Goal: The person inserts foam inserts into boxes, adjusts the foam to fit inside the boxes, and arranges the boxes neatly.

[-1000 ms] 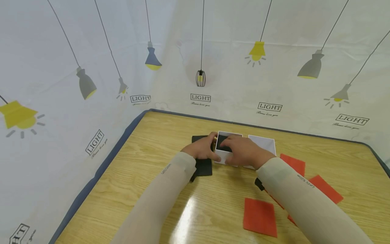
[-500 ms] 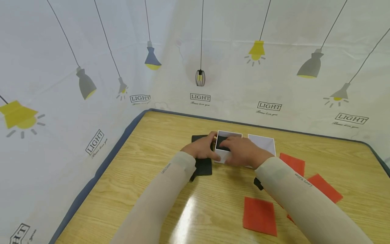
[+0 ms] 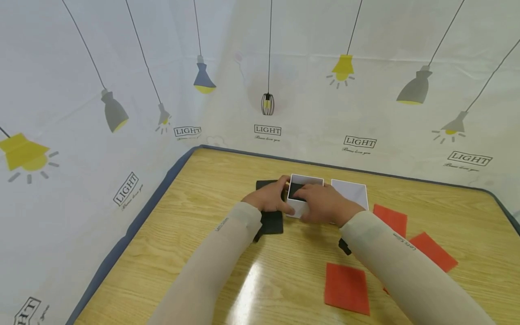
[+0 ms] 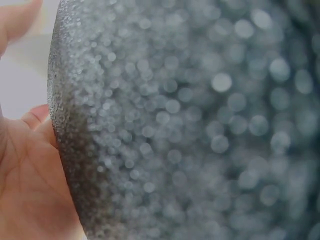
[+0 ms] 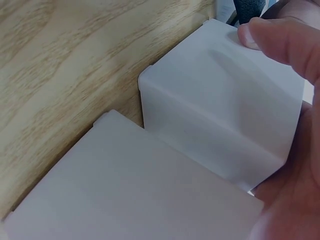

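Observation:
Two white open-topped boxes stand side by side on the table. My left hand (image 3: 268,197) grips the left white box (image 3: 298,206) at its left side, thumb toward the near corner. Above the same box my right hand (image 3: 327,202) has its fingers reaching inside, onto a black square piece (image 3: 295,190). In the right wrist view a thumb (image 5: 280,42) lies on the box's outer wall (image 5: 225,85). Black flat pieces (image 3: 271,222) lie under my left wrist; a dark speckled sheet (image 4: 175,120) fills most of the left wrist view.
The second white box (image 3: 351,192) stands just right, partly behind my right hand. Red squares (image 3: 346,289) are scattered at the right and near front. A small black piece (image 3: 344,246) lies by my right cuff. A light-patterned curtain (image 3: 308,122) borders the table (image 3: 183,271).
Inside the left box the black piece seems to sit slightly lower, with more of the inner wall showing. My right fingers shift a little; my left hand stays put.

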Demonstrator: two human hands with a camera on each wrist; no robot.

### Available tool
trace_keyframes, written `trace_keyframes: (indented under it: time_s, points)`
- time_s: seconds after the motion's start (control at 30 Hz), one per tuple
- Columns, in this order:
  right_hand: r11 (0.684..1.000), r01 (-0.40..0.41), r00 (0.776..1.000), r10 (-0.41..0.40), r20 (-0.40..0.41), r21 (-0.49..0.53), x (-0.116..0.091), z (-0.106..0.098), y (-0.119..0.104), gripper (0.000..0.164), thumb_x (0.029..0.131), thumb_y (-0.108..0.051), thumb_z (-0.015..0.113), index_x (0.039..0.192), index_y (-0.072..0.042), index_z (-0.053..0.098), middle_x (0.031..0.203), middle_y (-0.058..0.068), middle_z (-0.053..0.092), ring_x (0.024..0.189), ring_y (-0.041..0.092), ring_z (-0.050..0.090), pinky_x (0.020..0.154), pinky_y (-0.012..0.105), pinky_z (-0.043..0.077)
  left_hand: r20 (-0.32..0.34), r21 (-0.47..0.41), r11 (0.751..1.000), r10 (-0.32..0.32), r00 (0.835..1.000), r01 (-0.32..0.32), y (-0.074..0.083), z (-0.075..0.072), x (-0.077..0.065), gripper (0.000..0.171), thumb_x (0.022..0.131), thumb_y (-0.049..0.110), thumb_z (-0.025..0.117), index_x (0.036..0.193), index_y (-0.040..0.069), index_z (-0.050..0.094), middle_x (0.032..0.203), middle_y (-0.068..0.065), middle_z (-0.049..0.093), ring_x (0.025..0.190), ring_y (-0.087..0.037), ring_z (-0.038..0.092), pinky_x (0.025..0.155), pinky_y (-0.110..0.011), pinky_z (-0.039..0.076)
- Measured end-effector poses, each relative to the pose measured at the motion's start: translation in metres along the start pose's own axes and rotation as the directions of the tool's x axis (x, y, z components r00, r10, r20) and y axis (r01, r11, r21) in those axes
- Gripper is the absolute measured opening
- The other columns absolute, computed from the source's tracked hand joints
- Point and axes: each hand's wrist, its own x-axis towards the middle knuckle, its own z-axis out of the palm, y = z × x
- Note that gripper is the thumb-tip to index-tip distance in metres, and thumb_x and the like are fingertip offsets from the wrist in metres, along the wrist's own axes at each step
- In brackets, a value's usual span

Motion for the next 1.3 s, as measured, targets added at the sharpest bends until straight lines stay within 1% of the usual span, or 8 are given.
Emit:
trace_keyframes:
  time_s: [0.2, 0.43, 0.6, 0.7, 0.87, 1.07, 1.2, 1.3]
  points:
    - [1.0, 0.002, 1.0, -0.002, -0.019, 0.004, 0.001, 0.003, 0.002, 0.053, 0.087, -0.03, 0.08, 0.137, -0.017, 0.069, 0.139, 0.009, 0.066, 0.126, 0.029, 0.061, 0.104, 0.059, 0.05, -0.001, 0.007, 1.0, 0.002, 1.0, -0.002, 0.0, 0.001, 0.001, 0.102, 0.087, 0.032, 0.088, 0.164, 0.027, 0.022, 0.156, -0.005, 0.051, 0.117, -0.017, 0.062, 0.104, -0.04, 0.049]
    - [0.999, 0.007, 0.996, -0.004, -0.086, 0.035, -0.004, -0.001, 0.001, 0.052, 0.086, -0.028, 0.082, 0.135, -0.013, 0.07, 0.138, 0.01, 0.066, 0.123, 0.031, 0.063, 0.105, 0.054, 0.052, -0.009, 0.014, 1.0, 0.0, 1.0, 0.0, 0.003, 0.0, 0.001, 0.103, 0.087, 0.033, 0.088, 0.165, 0.027, 0.021, 0.155, -0.005, 0.052, 0.116, -0.017, 0.062, 0.105, -0.04, 0.049]
    - [0.997, -0.006, 0.99, 0.017, -0.138, 0.076, -0.008, -0.001, 0.002, 0.053, 0.087, -0.027, 0.08, 0.136, -0.011, 0.069, 0.142, 0.011, 0.064, 0.128, 0.033, 0.061, 0.108, 0.054, 0.05, -0.003, 0.015, 1.0, 0.006, 1.0, -0.006, 0.004, 0.0, 0.0, 0.102, 0.088, 0.031, 0.087, 0.165, 0.025, 0.021, 0.155, -0.007, 0.052, 0.118, -0.019, 0.062, 0.107, -0.042, 0.048]
    - [0.994, 0.002, 0.98, 0.02, -0.2, 0.106, -0.011, 0.001, 0.004, 0.053, 0.088, -0.028, 0.079, 0.136, -0.012, 0.068, 0.142, 0.011, 0.063, 0.128, 0.033, 0.061, 0.107, 0.055, 0.051, 0.0, 0.022, 1.0, -0.002, 1.0, 0.002, 0.003, 0.0, 0.001, 0.102, 0.088, 0.031, 0.087, 0.166, 0.025, 0.021, 0.153, -0.007, 0.053, 0.118, -0.018, 0.062, 0.107, -0.042, 0.048]
    - [0.988, 0.013, 0.95, 0.036, -0.31, 0.152, -0.019, 0.002, -0.001, 0.053, 0.089, -0.03, 0.082, 0.136, -0.012, 0.067, 0.138, 0.011, 0.062, 0.121, 0.032, 0.062, 0.104, 0.054, 0.052, -0.009, 0.039, 0.999, -0.019, 1.0, 0.019, 0.002, 0.0, 0.001, 0.104, 0.087, 0.033, 0.088, 0.166, 0.026, 0.021, 0.154, -0.006, 0.054, 0.122, -0.018, 0.062, 0.11, -0.042, 0.047]
    - [0.966, 0.014, 0.923, 0.086, -0.375, 0.257, -0.034, 0.003, -0.015, 0.05, 0.089, -0.026, 0.083, 0.134, -0.012, 0.067, 0.133, 0.01, 0.062, 0.116, 0.031, 0.061, 0.101, 0.052, 0.054, -0.013, 0.024, 1.0, -0.017, 1.0, 0.017, 0.002, 0.001, 0.001, 0.105, 0.086, 0.03, 0.089, 0.166, 0.026, 0.021, 0.155, -0.006, 0.053, 0.123, -0.02, 0.061, 0.111, -0.043, 0.046]
    - [0.961, 0.043, 0.906, 0.079, -0.417, 0.274, -0.042, 0.005, -0.019, 0.048, 0.087, -0.024, 0.085, 0.13, -0.009, 0.068, 0.132, 0.012, 0.063, 0.121, 0.033, 0.061, 0.104, 0.054, 0.052, -0.017, 0.018, 1.0, -0.01, 1.0, 0.01, 0.003, 0.002, 0.001, 0.105, 0.085, 0.029, 0.09, 0.165, 0.024, 0.023, 0.156, -0.008, 0.052, 0.124, -0.02, 0.061, 0.112, -0.043, 0.046]
    - [0.96, 0.047, 0.9, 0.079, -0.429, 0.276, -0.046, 0.008, -0.019, 0.049, 0.087, -0.023, 0.086, 0.129, -0.007, 0.069, 0.131, 0.014, 0.063, 0.122, 0.034, 0.06, 0.106, 0.054, 0.051, -0.021, 0.005, 1.0, -0.008, 1.0, 0.008, 0.003, 0.002, 0.001, 0.105, 0.083, 0.028, 0.091, 0.164, 0.022, 0.024, 0.156, -0.009, 0.051, 0.124, -0.022, 0.061, 0.112, -0.044, 0.046]
